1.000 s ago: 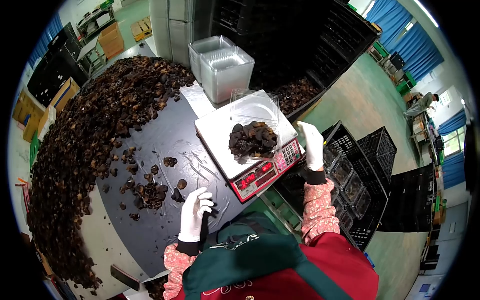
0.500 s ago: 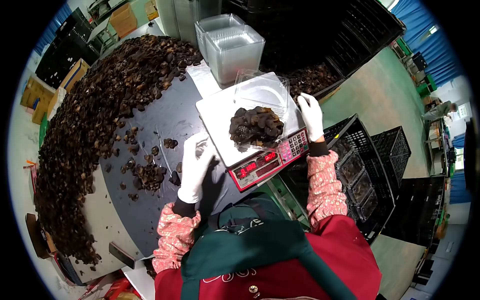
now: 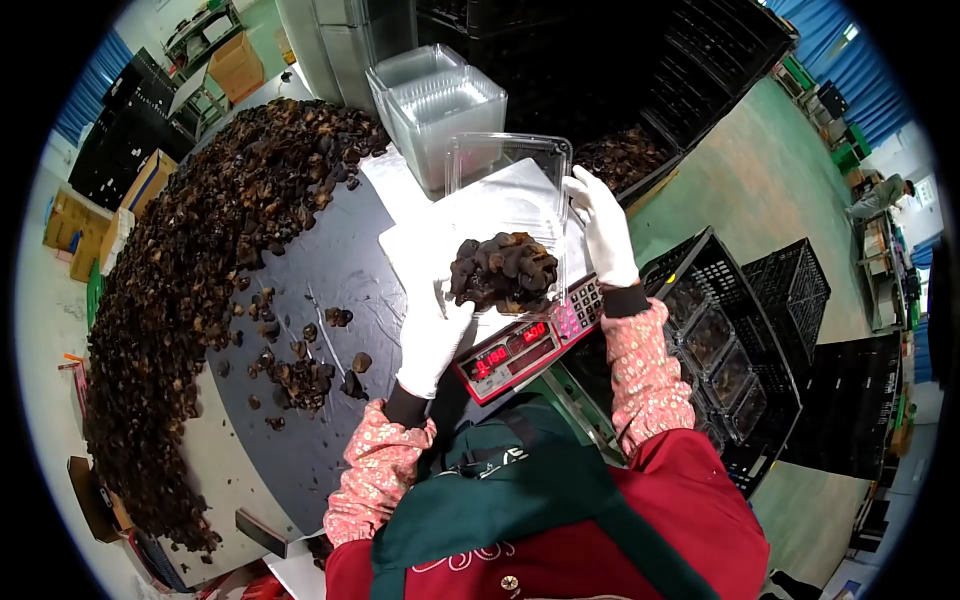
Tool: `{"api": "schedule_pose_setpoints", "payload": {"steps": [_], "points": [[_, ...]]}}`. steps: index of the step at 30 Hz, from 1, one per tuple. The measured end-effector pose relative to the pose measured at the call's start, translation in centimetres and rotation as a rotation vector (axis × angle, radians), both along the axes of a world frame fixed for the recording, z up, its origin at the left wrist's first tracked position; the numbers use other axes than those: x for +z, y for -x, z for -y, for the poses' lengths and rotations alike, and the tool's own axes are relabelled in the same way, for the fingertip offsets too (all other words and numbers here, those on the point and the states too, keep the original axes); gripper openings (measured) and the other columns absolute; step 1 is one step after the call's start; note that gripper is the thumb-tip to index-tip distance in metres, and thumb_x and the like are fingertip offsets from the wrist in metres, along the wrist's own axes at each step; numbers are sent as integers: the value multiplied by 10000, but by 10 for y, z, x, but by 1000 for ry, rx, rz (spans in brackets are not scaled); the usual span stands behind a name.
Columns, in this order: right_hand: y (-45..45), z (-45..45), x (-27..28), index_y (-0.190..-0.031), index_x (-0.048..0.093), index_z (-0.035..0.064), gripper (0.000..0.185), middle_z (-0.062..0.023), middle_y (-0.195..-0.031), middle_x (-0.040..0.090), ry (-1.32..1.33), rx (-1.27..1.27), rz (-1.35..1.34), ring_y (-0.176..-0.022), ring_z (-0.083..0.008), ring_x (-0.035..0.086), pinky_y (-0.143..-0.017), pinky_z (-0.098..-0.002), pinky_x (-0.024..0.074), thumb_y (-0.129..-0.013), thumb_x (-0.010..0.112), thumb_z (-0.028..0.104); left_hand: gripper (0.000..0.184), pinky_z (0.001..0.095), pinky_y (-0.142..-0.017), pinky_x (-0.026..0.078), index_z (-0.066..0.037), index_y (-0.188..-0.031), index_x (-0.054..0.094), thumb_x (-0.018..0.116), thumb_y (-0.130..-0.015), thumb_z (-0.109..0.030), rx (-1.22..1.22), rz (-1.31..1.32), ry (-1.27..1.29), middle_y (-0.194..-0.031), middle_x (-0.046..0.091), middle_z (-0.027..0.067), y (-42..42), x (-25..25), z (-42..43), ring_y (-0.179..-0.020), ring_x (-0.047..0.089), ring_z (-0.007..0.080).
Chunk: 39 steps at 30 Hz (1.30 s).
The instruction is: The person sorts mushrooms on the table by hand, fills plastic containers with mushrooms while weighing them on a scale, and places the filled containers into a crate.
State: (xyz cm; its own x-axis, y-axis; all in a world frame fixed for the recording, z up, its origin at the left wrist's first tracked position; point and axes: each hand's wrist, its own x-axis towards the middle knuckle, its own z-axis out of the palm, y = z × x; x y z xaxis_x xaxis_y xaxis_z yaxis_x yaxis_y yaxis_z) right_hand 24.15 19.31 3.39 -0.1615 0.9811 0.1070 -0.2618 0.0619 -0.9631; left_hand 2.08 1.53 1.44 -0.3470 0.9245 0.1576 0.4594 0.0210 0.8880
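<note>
A clear plastic clamshell container (image 3: pixel 553 225) with its lid raised sits over the white pan of a red digital scale (image 3: pixel 500 362). In it lies a heap of dark brown wood ear mushrooms (image 3: pixel 503 272). My left hand (image 3: pixel 433 340), in a white glove, grips the container's near left corner, the fingertips partly hidden by its edge. My right hand (image 3: pixel 605 232), also gloved, has its bent fingers on the right edge of the raised lid. Red digits glow on the scale's display, beside a pink and white keypad (image 3: pixel 578 308).
Stacked clear containers (image 3: pixel 447 112) stand behind the scale. A large mushroom pile (image 3: pixel 190 290) covers the table's left side, with loose pieces (image 3: pixel 303 380) nearer me. At right, a black crate (image 3: pixel 770 420) holds filled clear boxes. A person (image 3: pixel 880 195) is far right.
My left hand has moved right, from beside the scale onto the container's near left corner. My right hand has moved in to the lid's edge, and the lid stands more raised.
</note>
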Motion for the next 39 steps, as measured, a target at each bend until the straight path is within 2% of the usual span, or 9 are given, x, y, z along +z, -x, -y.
{"api": "schedule_pose_setpoints", "payload": {"steps": [3,6,8,12,18,22,25,32,39], "points": [[-18,35,4,-1265,589,41,512,-115,-1333,570,-52,126,13,-1183,-218,554,-1015,-365,428,-1079,284,408,611,425,-840,516,-23,-1339,462,693,-831,-269,26,-19,126,-1130,625,252,-2,-1,-2,-991,642,390],[-32,74,-13,-1134,617,33,229,-123,-1327,560,-248,-22,607,-1192,-215,542,-948,-325,464,-963,588,183,647,443,-803,521,-23,-1389,436,659,-861,-322,12,-83,252,-1055,648,276,2,-3,-3,-929,649,422],[-29,100,-9,-1180,586,-16,430,-130,-1216,595,-291,-57,682,-1189,-208,534,-996,-341,427,-821,748,155,662,453,-771,525,-25,-1411,421,641,-875,-345,-35,-149,349,-997,663,282,1,-5,0,-886,653,436],[-33,125,-20,-990,633,6,265,-30,-839,659,70,-106,794,-684,-103,597,-643,-264,479,-906,672,254,619,393,-624,499,-38,-1411,446,650,-909,-336,24,-162,222,-749,643,188,-2,-13,6,-667,616,314],[-36,119,-13,-912,607,28,240,-56,-752,639,511,217,131,-521,-96,561,-420,-204,409,-971,516,242,522,237,-563,457,-104,-1389,539,714,-904,-184,-82,-106,94,-665,592,14,6,-13,13,-574,499,57],[-30,120,-2,-903,611,18,243,-62,-746,647,550,239,192,-540,-109,598,-432,-210,446,-949,522,239,537,209,-523,426,-84,-1424,500,684,-925,-161,-241,95,183,-711,604,-24,30,-24,9,-592,526,38],[-34,118,-7,-889,614,21,252,-66,-751,663,579,268,189,-554,-113,623,-448,-211,468,-943,535,254,720,200,-503,427,-146,-1565,218,615,-964,-151,-441,202,338,-811,622,21,40,-6,11,-562,510,41],[-30,121,-4,-842,621,39,249,-47,-720,652,540,292,214,-530,-104,611,-441,-199,456,-944,531,248,534,207,-453,412,-109,-1525,320,489,-1025,-185,-173,827,211,-778,596,21,6,-6,18,-502,501,52],[-18,136,-16,-930,625,33,223,-13,-721,628,423,201,95,-496,-59,542,-418,-187,402,-954,577,249,516,178,-435,355,-111,-1511,319,486,-1028,-183,-124,703,-50,-782,590,15,-1,-28,22,-516,462,27]]}}
